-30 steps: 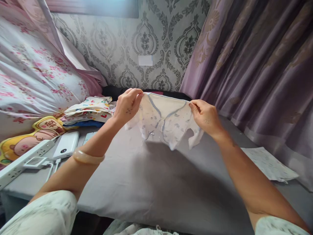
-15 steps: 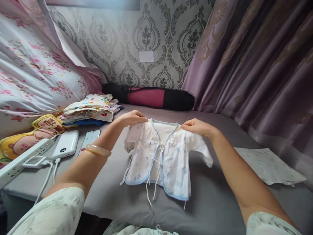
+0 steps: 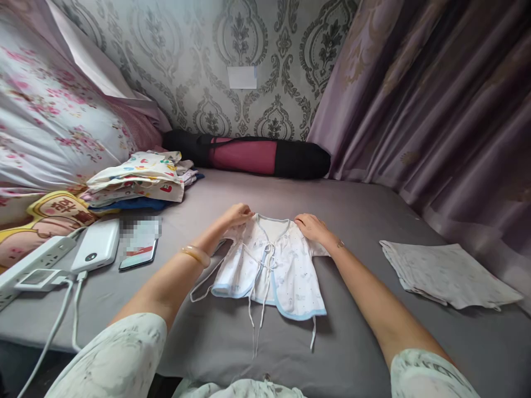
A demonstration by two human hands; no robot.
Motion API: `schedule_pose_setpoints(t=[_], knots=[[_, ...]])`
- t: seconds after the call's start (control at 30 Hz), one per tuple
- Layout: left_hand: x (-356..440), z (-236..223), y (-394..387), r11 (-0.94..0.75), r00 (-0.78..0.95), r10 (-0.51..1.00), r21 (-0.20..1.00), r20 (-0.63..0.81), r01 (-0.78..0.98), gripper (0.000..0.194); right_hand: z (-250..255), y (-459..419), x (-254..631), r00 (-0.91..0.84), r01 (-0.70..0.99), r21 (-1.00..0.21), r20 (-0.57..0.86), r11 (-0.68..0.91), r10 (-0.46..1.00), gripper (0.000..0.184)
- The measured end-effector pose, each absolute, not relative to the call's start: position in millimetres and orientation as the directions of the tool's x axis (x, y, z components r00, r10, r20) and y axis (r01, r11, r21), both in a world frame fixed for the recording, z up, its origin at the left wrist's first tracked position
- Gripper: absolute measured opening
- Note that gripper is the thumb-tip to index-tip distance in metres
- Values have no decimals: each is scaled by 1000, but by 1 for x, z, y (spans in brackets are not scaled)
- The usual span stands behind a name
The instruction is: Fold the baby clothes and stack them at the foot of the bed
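Observation:
A small white baby shirt point(image 3: 290, 276) with pale blue trim and thin white ties lies spread on the grey sheet point(image 3: 199, 348), neckline away from me. My left hand point(image 3: 238, 214) is closed on its left shoulder; a bracelet point(image 3: 196, 256) circles that wrist. At the other shoulder, my right hand point(image 3: 312, 226) pinches the cloth near the collar. Both sleeves are partly hidden under my hands and forearms. The ties hang loosely down the front, some past the hem, and one trails out to the left.
Left of me are a phone point(image 3: 143, 249), a white power bank point(image 3: 96, 246), a power strip point(image 3: 37, 265) with cables, and a stack of folded clothes point(image 3: 136, 177). A folded pale cloth point(image 3: 452, 273) lies to the right. A black and red rolled bag point(image 3: 244, 155) lines the wall.
The shirt has come down from a slightly raised hold to lie flat on the sheet. Both hands are lower and a little closer together, still on the shoulders. The view has tilted slightly.

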State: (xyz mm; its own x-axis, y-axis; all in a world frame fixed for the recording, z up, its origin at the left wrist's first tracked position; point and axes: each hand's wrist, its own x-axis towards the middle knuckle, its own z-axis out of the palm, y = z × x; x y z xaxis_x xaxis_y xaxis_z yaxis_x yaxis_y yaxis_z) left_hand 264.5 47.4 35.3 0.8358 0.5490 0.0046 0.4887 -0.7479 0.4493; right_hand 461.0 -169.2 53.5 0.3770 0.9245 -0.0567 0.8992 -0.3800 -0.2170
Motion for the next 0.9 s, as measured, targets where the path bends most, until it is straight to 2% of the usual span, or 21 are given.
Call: schedule_pose_setpoints(t=[0.13, 0.37, 0.67, 0.9], knots=[[269, 35, 44, -776, 866, 500, 453, 18, 439, 33, 43, -160, 461, 352, 905, -240, -40, -350, 935, 31], [281, 25, 40, -777, 835, 549, 397, 45, 489, 30, 34, -149, 457, 439, 874, -238, 12, -424, 898, 26], [305, 26, 60, -877, 850, 479, 153, 217, 455, 27, 34, -124, 486, 410, 911, 4, 106, -412, 906, 30], [332, 25, 84, -913, 890, 381, -48, 251, 404, 29, 31, -98, 510, 386, 913, 95, 117, -397, 915, 30]])
